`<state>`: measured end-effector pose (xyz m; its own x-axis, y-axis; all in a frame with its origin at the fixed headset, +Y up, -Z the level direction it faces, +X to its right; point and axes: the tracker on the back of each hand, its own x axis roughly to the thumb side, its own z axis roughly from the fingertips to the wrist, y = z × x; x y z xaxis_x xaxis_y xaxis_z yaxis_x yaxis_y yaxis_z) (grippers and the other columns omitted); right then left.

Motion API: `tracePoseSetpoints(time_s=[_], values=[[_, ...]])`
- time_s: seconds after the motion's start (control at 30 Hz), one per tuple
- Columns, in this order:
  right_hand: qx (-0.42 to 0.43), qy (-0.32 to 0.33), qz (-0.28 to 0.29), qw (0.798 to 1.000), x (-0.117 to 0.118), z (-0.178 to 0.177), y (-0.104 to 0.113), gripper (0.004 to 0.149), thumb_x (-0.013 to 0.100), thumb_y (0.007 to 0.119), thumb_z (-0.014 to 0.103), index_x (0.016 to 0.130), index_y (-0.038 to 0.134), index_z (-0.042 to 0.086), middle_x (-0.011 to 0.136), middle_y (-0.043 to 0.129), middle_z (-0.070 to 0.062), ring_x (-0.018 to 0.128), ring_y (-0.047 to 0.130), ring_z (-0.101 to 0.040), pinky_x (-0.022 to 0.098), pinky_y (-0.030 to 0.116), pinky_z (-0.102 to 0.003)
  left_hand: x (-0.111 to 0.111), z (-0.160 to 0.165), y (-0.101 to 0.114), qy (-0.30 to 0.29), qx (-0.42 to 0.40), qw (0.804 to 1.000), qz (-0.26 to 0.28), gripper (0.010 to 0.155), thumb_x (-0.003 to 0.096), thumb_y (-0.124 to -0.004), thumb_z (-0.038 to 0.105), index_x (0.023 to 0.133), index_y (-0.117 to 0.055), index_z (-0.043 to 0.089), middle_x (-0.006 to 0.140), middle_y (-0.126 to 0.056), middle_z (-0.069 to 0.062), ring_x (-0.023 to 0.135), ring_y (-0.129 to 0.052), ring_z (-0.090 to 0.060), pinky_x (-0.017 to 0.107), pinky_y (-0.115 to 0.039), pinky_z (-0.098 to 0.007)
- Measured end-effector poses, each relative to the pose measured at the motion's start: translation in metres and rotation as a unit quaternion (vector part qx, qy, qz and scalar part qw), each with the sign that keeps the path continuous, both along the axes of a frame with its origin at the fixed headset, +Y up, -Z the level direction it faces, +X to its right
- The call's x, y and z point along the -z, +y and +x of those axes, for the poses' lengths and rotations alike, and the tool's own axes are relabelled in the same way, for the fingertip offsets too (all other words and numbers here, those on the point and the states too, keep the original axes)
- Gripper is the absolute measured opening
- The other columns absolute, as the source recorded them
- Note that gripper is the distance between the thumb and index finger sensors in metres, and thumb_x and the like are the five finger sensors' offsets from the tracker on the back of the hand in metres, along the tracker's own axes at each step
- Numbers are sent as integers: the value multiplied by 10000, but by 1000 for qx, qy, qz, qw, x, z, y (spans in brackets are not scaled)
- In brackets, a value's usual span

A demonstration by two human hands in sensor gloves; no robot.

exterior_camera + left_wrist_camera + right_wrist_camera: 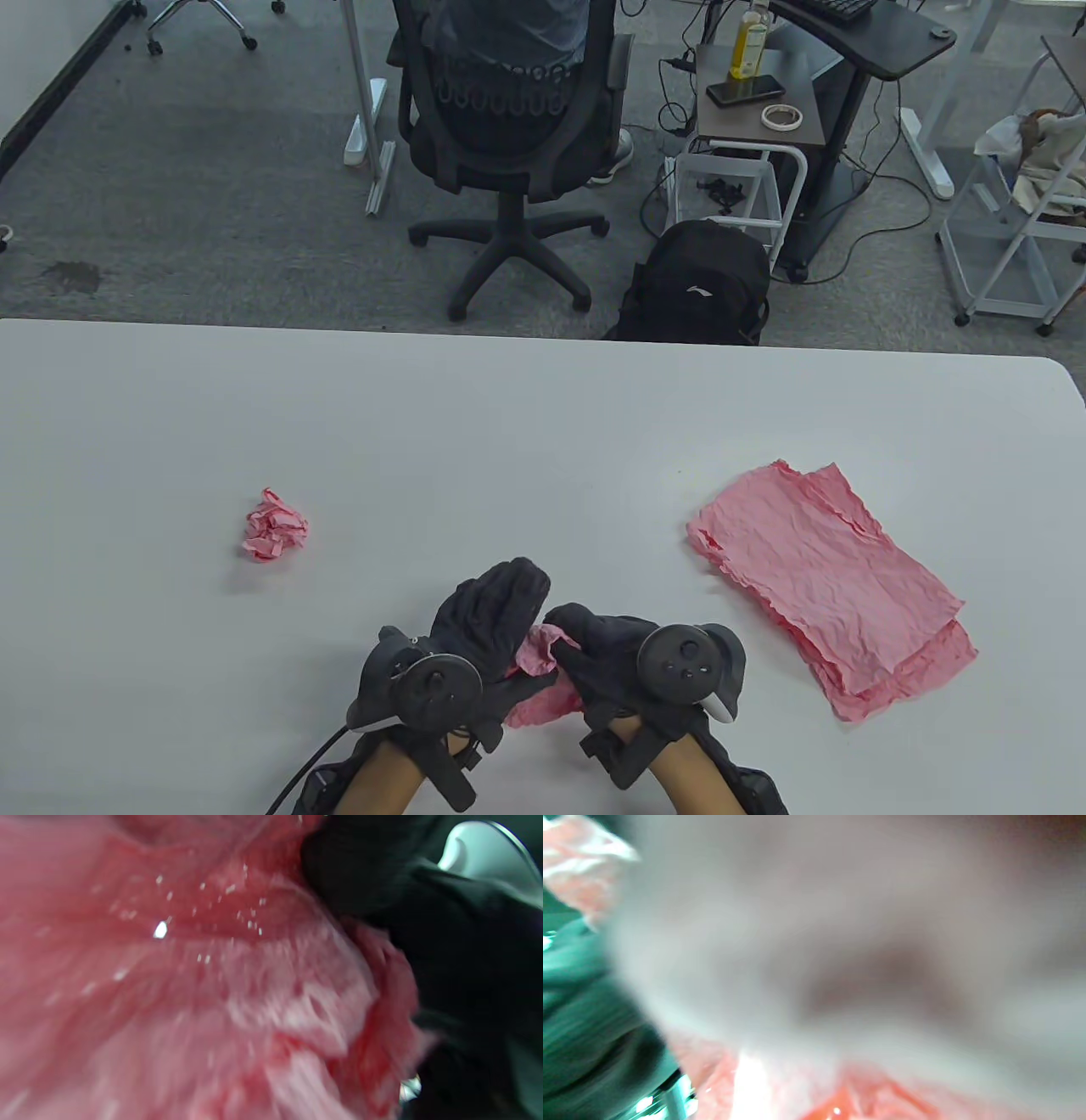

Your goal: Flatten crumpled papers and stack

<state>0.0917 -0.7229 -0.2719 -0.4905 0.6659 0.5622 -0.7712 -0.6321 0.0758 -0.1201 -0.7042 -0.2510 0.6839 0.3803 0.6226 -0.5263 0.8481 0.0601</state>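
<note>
Pink crumpled sheet (536,679) is between both gloved hands at the table's (509,441) near edge, partly opened, mostly hidden under the gloves. Left hand (475,632) lies over its left part, fingers stretched forward and fairly flat; looks like pressing or holding, exact contact hidden. Right hand (628,658) is curled, fingertips pinching a raised fold of the sheet. Left wrist view: blurred pink paper (191,984) fills the frame, black glove at right. Right wrist view too blurred to read the grip.

Ball (273,526), tightly crumpled, sits well left, untouched. Stack (827,586) of flattened sheets lies to the right, edges not quite aligned, creases all over.

Handling, judged: paper is very light, thin, soft, tissue-like, tears easily at creases, slides on the smooth table. Best held at free edges or corners with fingertip pinches, pulled apart gently, then smoothed with a flat palm from centre outward while the other hand pins one edge. Hard tugs risk a rip. Ball needs only a light pinch.
</note>
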Motion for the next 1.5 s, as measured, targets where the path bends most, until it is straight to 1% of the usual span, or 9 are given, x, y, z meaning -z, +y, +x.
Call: tracePoseSetpoints(time_s=[0.1,0.3,0.43,0.77,0.93,1.03,1.23,1.4,1.5], values=[[40,33,-31,998,5,-3,-8,436,493,828,323,857,810,85,532,978,-91,476,983,-375,410,759,-599,5,-17,0,30,-57,998,0,463,526,-784,376,953,-811,199,830,-950,-21,662,-1042,-287,618,-761,-541],[17,15,-62,998,11,8,-11,442,497,838,287,900,751,128,741,884,-146,705,859,-468,491,675,-658,20,-36,-9,4,-176,980,-90,452,519,-807,411,886,-874,157,667,-1007,-18,476,-1064,-264,548,-798,-520],[20,13,-57,998,15,18,-10,460,504,812,262,925,685,128,945,781,-212,812,787,-500,535,645,-670,22,-41,-8,-4,-199,974,-104,453,518,-801,420,877,-879,154,635,-1011,-12,442,-1065,-249,541,-804,-514],[70,-18,-96,993,24,31,-20,416,508,800,316,881,805,133,627,859,-114,657,856,-415,512,658,-647,29,-67,-11,38,-300,946,-117,454,532,-783,430,890,-859,160,658,-996,7,475,-1058,-237,562,-797,-505],[101,19,-142,985,26,29,-23,449,506,776,236,915,636,112,986,649,-234,888,637,-546,568,599,-677,30,-73,-15,49,-325,936,-124,454,538,-773,431,899,-847,166,685,-988,5,507,-1056,-244,573,-789,-508],[127,47,-177,975,32,33,-28,443,491,777,180,901,641,85,795,861,-173,677,901,-465,486,719,-622,32,-81,-16,55,-347,928,-125,456,540,-773,430,903,-843,163,693,-984,-1,517,-1053,-249,577,-783,-512],[106,6,-176,979,33,41,-28,501,496,828,305,950,706,132,628,866,-120,483,923,-360,437,725,-600,33,-86,-17,76,-347,927,-119,457,540,-773,430,903,-844,162,693,-985,0,515,-1054,-252,574,-785,-512],[19,-34,-146,989,36,53,-25,404,496,831,371,854,810,185,839,755,-132,771,781,-447,544,637,-641,35,-90,-20,85,-342,928,-120,454,539,-778,430,896,-850,159,682,-990,-12,500,-1058,-246,566,-793,-506],[180,41,-169,968,40,58,-29,456,517,772,323,915,631,150,1028,661,-187,928,648,-508,602,607,-654,35,-92,-23,96,-361,919,-128,454,539,-770,427,895,-850,157,678,-990,-9,496,-1059,-245,564,-794,-506]])
